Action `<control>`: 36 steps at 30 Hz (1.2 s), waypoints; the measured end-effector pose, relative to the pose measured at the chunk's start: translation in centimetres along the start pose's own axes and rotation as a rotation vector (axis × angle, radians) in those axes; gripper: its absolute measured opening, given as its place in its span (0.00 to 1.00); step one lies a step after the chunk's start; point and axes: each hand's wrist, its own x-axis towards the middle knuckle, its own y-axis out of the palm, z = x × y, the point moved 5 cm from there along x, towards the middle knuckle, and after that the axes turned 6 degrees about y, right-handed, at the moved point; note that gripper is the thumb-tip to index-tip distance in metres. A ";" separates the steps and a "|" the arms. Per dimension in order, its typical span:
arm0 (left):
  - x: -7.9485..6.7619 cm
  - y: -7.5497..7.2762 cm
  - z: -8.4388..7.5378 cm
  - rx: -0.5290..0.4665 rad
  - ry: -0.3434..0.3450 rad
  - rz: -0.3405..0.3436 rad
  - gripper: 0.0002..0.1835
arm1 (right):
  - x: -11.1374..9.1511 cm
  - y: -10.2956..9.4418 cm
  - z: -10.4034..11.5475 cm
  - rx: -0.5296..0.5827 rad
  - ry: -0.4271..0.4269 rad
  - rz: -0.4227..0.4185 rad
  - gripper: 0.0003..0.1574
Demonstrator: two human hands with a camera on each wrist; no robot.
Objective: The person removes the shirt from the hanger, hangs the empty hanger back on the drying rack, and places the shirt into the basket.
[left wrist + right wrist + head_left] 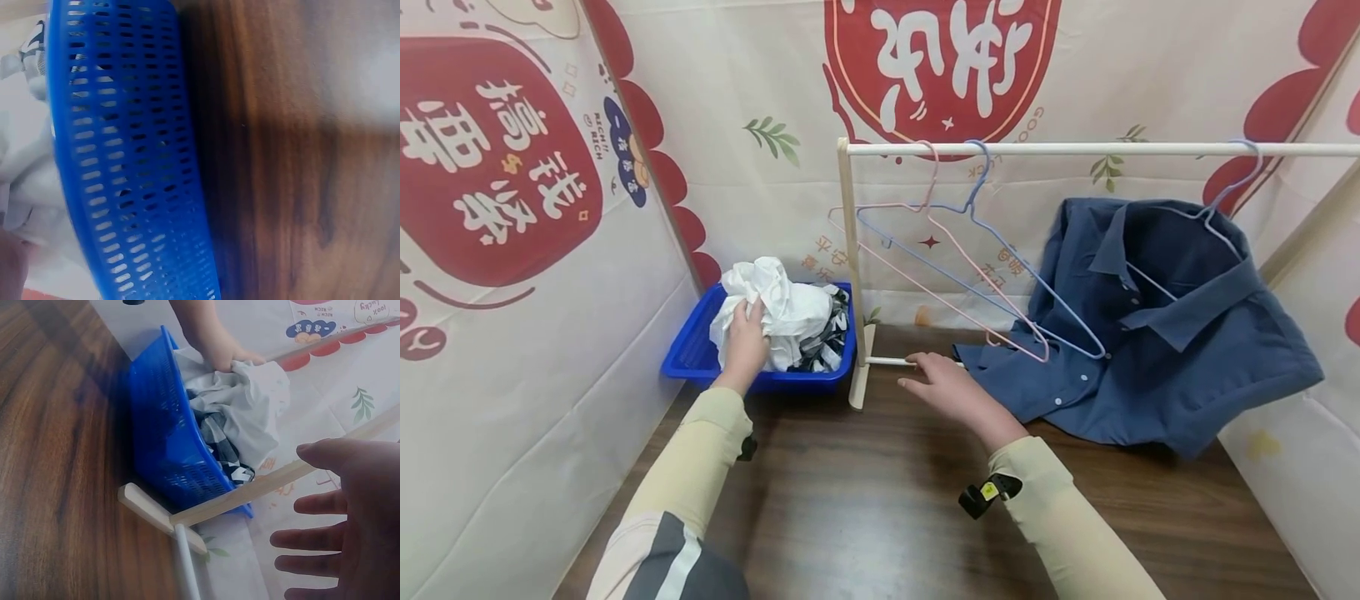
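Note:
My left hand (747,348) grips a bunched white cloth garment (801,310) at the left end of a blue plastic basket (797,382). A black-and-white patterned cloth (833,337) lies beside and partly under the white one. The right wrist view shows the same hand (215,347) on top of the white cloth (247,406). My right hand (958,396) is held out over the table, its fingers spread and holding nothing, near the rack's low white bar (889,362). In the left wrist view the basket's slotted side (134,150) hides most of the garment.
A clothes rack with a white top rail (1075,150) and wooden post (852,250) stands right of the basket. From it hang a pink hanger (955,242), a blue hanger (1000,233) and a dark blue button shirt (1195,367) on another hanger. Printed cloth walls surround the brown table (865,500).

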 end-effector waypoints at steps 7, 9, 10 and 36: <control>-0.4 0.9 -0.5 -0.039 0.050 0.154 0.38 | 0.6 -0.1 0.2 -0.031 -0.017 -0.029 0.32; -0.4 1.3 -0.9 -0.037 0.050 0.188 0.39 | 0.7 -0.1 0.3 -0.056 -0.009 -0.030 0.33; -0.3 1.5 -1.1 -0.032 0.044 0.207 0.40 | 0.7 0.1 0.3 -0.070 -0.010 -0.028 0.34; -1.3 3.0 -1.5 0.128 -0.111 0.440 0.37 | 0.6 1.1 0.0 -0.092 -0.031 -0.011 0.36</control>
